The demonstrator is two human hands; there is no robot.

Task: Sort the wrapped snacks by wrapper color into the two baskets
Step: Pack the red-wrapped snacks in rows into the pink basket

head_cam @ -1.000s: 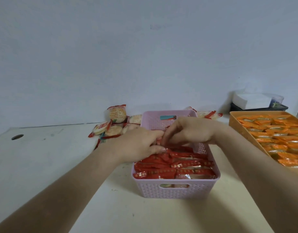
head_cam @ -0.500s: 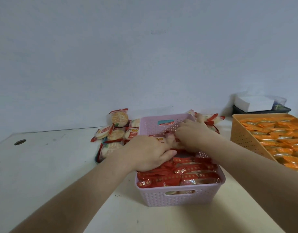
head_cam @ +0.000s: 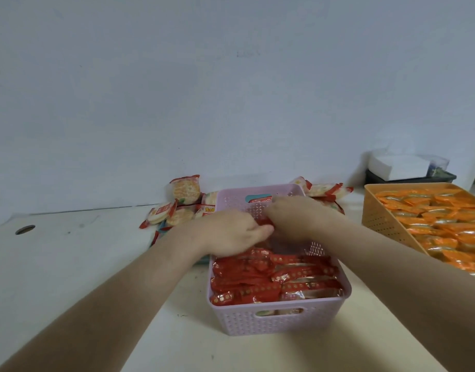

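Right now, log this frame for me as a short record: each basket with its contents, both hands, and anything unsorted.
pink basket: centre of table, red-wrapped snacks showing in its near half
orange basket: at right, filled with orange-wrapped snacks
left hand: over pink basket's far half, fingers curled, grip blurred
right hand: same spot, fingertips meeting the left hand's, a bit of red between
unsorted snacks: loose piles behind the pink basket, both sides
sorting: not finished
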